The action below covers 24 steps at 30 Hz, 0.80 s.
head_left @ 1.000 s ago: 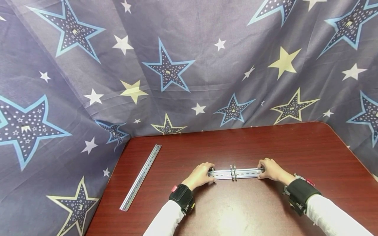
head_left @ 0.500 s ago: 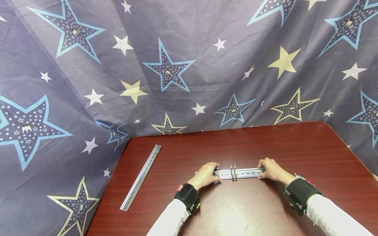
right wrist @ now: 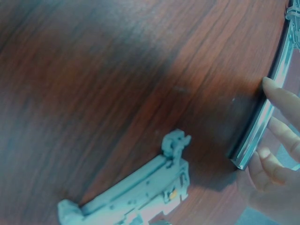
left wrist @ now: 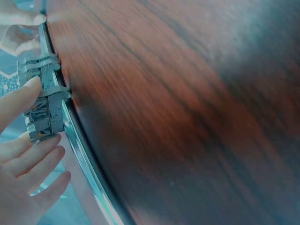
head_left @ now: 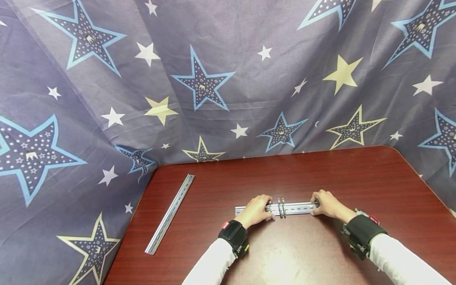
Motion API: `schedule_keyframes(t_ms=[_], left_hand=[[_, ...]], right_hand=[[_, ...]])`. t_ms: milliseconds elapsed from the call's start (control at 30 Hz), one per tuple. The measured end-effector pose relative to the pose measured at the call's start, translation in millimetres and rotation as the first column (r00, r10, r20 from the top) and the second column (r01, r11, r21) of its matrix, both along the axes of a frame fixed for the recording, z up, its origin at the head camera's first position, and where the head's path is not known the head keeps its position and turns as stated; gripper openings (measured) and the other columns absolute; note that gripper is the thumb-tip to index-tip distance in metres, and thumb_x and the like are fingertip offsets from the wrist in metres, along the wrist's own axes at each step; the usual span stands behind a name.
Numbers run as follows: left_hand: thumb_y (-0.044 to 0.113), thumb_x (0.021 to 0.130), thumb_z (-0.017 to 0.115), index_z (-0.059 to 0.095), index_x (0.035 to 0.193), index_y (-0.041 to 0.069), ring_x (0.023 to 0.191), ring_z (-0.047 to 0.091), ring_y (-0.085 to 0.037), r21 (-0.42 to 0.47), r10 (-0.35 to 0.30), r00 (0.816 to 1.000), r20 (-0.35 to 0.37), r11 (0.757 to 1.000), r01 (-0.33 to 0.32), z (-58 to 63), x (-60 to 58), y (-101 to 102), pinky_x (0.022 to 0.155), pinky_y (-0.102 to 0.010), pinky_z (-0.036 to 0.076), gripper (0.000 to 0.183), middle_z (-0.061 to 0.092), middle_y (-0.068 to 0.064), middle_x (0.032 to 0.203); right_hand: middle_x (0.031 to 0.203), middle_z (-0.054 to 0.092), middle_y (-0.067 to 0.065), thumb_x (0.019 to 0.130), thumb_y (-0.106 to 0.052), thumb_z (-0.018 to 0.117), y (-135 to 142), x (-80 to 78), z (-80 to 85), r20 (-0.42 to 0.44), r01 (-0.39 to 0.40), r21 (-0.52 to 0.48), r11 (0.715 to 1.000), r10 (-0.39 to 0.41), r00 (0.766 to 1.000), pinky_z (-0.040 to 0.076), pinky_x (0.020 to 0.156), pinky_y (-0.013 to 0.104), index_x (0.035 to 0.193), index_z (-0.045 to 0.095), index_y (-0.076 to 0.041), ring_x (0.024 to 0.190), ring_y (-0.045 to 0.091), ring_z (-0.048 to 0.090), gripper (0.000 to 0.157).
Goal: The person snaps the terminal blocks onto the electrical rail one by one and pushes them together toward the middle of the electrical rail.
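A slotted metal DIN rail (head_left: pixel 299 208) lies crosswise in front of me, with two thin grey terminal blocks (head_left: pixel 281 208) standing close together near its middle. My left hand (head_left: pixel 255 210) pinches another grey terminal block (head_left: pixel 270 208) between thumb and fingers, just left of that pair. In the left wrist view the thumb lies on the grey block (left wrist: pixel 44 115) and the fingers are below it. At the rail's right end my right hand (head_left: pixel 325 204) grips the rail, thumb and fingers on opposite edges. Part of the rail under the left hand is hidden.
A second DIN rail (head_left: pixel 170 213) lies slanted at the left of the reddish-brown table (head_left: pixel 221 178). In the right wrist view a grey block-like piece (right wrist: pixel 140 187) fills the lower foreground; I cannot tell what it rests on. A star-patterned cloth (head_left: pixel 246 95) hangs behind the table.
My left hand has slid to the right along the rail with its terminal block, closer to the middle pair, baring the rail's left end. The right hand stays where it was.
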<state>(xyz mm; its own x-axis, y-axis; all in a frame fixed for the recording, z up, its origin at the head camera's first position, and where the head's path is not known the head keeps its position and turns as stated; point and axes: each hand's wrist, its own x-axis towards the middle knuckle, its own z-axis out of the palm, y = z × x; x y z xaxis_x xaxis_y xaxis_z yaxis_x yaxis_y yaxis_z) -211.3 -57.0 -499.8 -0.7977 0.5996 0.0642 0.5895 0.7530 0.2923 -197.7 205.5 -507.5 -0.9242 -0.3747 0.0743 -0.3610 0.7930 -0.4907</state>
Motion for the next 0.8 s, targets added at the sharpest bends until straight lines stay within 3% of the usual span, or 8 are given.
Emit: schedule_keyframes(t_ms=[800], left_hand=[[0.031, 0.067, 0.072, 0.057, 0.108, 0.006, 0.094, 0.056, -0.015, 0.035, 0.007, 1.000, -0.018, 0.999, -0.007, -6.3, 1.3, 14, 0.082, -0.026, 0.042, 0.051, 0.060, -0.003, 0.099]], right_hand=[[0.075, 0.052, 0.006, 0.056, -0.016, 0.078, 0, 0.0, -0.5, 0.003, 0.006, -0.007, 1.000, -0.006, 1.000, 0.038, 0.065, 0.038, 0.076, 0.058, -0.004, 0.071, 0.024, 0.049, 0.031]])
